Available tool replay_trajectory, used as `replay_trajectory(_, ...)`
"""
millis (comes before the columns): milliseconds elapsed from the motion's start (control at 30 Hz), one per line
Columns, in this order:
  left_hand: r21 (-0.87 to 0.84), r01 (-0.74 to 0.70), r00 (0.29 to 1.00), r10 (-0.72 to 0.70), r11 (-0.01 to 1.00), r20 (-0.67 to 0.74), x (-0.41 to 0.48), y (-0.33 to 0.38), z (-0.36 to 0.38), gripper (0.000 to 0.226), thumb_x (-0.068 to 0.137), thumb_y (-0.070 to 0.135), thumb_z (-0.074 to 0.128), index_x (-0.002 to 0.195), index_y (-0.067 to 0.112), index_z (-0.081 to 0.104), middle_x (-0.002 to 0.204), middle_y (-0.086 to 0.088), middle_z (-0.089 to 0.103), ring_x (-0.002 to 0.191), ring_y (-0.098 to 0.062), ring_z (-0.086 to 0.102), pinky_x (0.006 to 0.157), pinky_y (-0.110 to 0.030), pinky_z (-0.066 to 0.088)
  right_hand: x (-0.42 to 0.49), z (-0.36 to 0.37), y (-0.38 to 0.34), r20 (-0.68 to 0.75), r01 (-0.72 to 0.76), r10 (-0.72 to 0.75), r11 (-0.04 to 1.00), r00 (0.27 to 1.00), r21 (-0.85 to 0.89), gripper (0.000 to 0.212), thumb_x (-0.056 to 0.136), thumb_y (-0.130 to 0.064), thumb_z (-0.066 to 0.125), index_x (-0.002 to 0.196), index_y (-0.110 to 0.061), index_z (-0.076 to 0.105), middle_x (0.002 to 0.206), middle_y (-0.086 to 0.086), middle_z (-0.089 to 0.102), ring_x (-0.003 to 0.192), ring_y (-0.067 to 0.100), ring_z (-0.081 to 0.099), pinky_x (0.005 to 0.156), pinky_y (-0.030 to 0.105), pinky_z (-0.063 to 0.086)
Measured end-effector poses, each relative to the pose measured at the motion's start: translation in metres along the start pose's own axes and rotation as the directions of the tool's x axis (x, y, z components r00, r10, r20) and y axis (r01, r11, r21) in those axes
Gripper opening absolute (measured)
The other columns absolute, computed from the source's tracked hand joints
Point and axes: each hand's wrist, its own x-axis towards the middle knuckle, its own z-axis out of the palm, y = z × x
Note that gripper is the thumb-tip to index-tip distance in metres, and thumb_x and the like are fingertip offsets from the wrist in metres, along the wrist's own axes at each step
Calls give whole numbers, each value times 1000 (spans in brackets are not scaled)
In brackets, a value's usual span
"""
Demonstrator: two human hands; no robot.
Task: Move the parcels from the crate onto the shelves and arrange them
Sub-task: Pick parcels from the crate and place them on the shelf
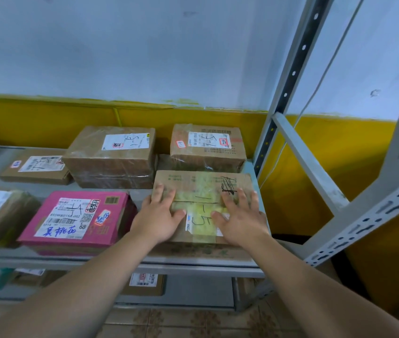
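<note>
The taped parcel (201,185) lies flat on the shelf (71,261), at its right end, directly under both of your hands. Its top carries yellowish tape and handwritten black marks.

Your left hand (159,218) rests palm down on the near left part of the parcel top. Its fingers are extended and it grasps nothing. Your right hand (241,215) rests palm down on the near right part of the same top, fingers spread and extended, also grasping nothing. The two hands are apart, with the taped strip exposed between them.

Just left of your left hand sits a pink parcel (76,218) with a white label on top, close beside the taped parcel. Beyond the fingertips of your left hand stands a wrapped brown parcel (113,159). Beyond your right hand, against the wall, a labelled parcel (208,147) sits just behind the taped parcel. Further left of the wrapped brown parcel lies a flat parcel (37,169).

To the right of your right hand rises the upright post (288,81) of the rack. Below your forearms, a lower shelf (193,289) holds more parcels, above a tiled floor (193,320).
</note>
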Motion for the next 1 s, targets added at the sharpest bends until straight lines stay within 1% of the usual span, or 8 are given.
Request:
replay_trajectory(167, -17, 6, 1000, -5, 1000, 24, 2, 0, -1, 71, 95, 59, 35, 154, 31, 7, 162, 5, -13, 148, -28, 3, 118, -48, 21, 2, -2, -3, -5, -10, 9, 1000, 1000, -19, 69, 96, -67, 24, 156, -39, 4, 167, 1, -11, 151, 32, -18, 119, 55, 17)
replay_trajectory(333, -99, -67, 992, 77, 993, 99, 7, -13, -11, 67, 98, 52, 39, 155, 31, 10, 162, 8, -10, 149, -23, 2, 120, -47, 14, 4, -6, -8, 4, -45, 45, 998, 999, -44, 67, 96, -64, 28, 155, -37, 12, 167, 3, -3, 151, 34, -14, 116, 65, 3)
replay_trajectory(367, -123, -96, 992, 106, 988, 75, 6, -23, -16, 64, 98, 51, 39, 154, 31, 14, 162, 8, -4, 149, -21, 4, 120, -47, 14, 6, -9, -12, -8, -60, 60, 997, 998, -55, 68, 95, -64, 29, 155, -35, 15, 166, 4, 0, 151, 35, -12, 116, 67, 1)
replay_trajectory(433, -94, -135, 987, 125, 986, -96, 5, -52, -29, 63, 96, 58, 34, 152, 29, 26, 162, 2, 13, 149, -21, 10, 120, -46, 15, 8, -14, -26, -18, -51, 50, 996, 999, -72, 75, 92, -70, 30, 156, -32, 15, 166, 7, 3, 151, 36, -11, 116, 67, -3)
replay_trajectory(500, -14, -19, 974, 16, 1000, -227, 1, -90, -41, 75, 88, 67, 21, 150, 26, 32, 160, -1, 21, 148, -25, 12, 119, -50, 15, 6, -9, -46, 8, 36, -35, 995, 999, -89, 82, 90, -76, 27, 157, -35, 3, 166, 6, -4, 151, 37, -14, 116, 66, -6)
replay_trajectory(567, 128, 185, 976, -167, 974, -142, -8, -124, -44, 75, 89, 73, 18, 153, 35, 17, 163, 3, 8, 149, -28, 3, 115, -60, 9, 1, 2, -63, 42, 91, -88, 991, 995, -96, 84, 88, -80, 24, 156, -40, -4, 166, 5, -11, 150, 38, -17, 115, 66, -8)
replay_trajectory(633, 247, 270, 961, -276, 931, -11, -18, -141, -39, 78, 86, 78, 15, 153, 40, -1, 163, 5, -7, 149, -29, -5, 113, -65, 4, 1, 8, -69, 48, 78, -75, 994, 996, -76, 84, 87, -82, 24, 156, -42, -4, 166, 4, -14, 150, 37, -18, 117, 65, -9)
replay_trajectory(1000, 218, 250, 967, -254, 943, -9, -14, -149, -36, 80, 85, 80, 17, 153, 41, -2, 162, 6, -10, 148, -30, -10, 112, -67, -2, 3, 10, -68, 20, 48, -47, 997, 999, -65, 82, 87, -82, 24, 156, -44, 0, 167, -1, -11, 151, 31, -15, 119, 61, -7)
